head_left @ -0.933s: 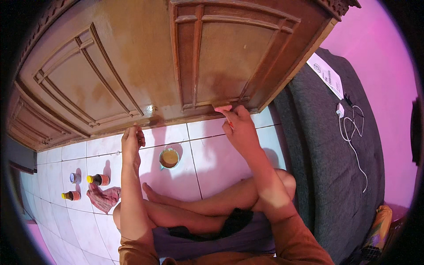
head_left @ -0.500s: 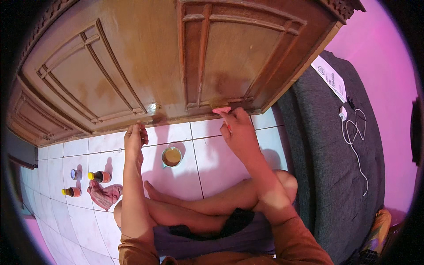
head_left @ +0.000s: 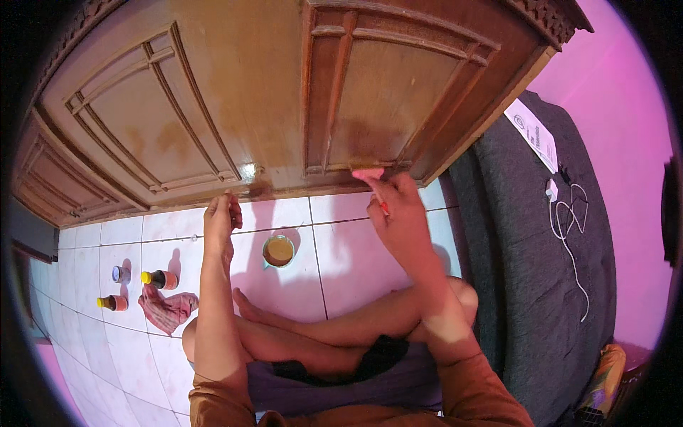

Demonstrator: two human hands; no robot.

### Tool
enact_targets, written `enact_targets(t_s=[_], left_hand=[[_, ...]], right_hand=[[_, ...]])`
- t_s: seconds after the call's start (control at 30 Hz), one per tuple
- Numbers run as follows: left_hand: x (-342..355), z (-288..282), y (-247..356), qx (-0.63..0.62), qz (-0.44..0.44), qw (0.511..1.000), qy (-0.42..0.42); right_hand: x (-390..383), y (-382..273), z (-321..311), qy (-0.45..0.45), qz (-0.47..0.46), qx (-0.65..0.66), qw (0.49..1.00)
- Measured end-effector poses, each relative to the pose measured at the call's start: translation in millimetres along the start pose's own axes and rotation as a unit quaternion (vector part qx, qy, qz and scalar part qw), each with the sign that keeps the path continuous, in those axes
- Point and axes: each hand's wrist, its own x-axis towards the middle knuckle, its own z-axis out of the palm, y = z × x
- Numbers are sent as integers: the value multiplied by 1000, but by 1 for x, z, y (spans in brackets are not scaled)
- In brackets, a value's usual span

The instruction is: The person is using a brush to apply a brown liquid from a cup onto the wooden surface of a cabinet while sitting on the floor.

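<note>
My right hand (head_left: 400, 208) is closed around a small paintbrush (head_left: 368, 174) with a pinkish-red wide end and a red handle. The brush's wide end lies against the lower rail of the brown wooden cabinet (head_left: 274, 114), below its right-hand framed panel. Close to the cabinet's bottom edge, my left hand (head_left: 223, 213) is held with its fingers curled in; no object shows in it. Between my hands, a cup (head_left: 278, 251) of brownish liquid stands on the tiles.
Two dark bottles with yellow caps, one nearer (head_left: 112, 303) and one farther (head_left: 160, 280), lie or stand at the left beside a small jar (head_left: 121, 274) and a pink cloth (head_left: 168, 310). A dark grey cushioned seat (head_left: 526, 270) on the right bears a paper (head_left: 533, 135) and a white cable (head_left: 569, 242).
My right hand and the brush have shifted slightly right along the cabinet's lower rail. My left hand has barely moved. The view has turned a little.
</note>
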Motion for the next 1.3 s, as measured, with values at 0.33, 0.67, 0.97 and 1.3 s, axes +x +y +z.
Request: enact_targets(t_s=[0.33, 0.67, 0.97, 1.3], left_hand=[[-2, 2, 5, -15, 10, 1000, -21], [-4, 1, 12, -56, 20, 998, -11], [-4, -7, 11, -59, 29, 998, -4], [-8, 1, 19, -70, 15, 997, -1]], right_hand=[[41, -13, -9, 35, -28, -29, 999], [12, 2, 21, -52, -25, -23, 998], [52, -54, -22, 75, -57, -42, 995], [-24, 5, 35, 111, 357, 355, 857]])
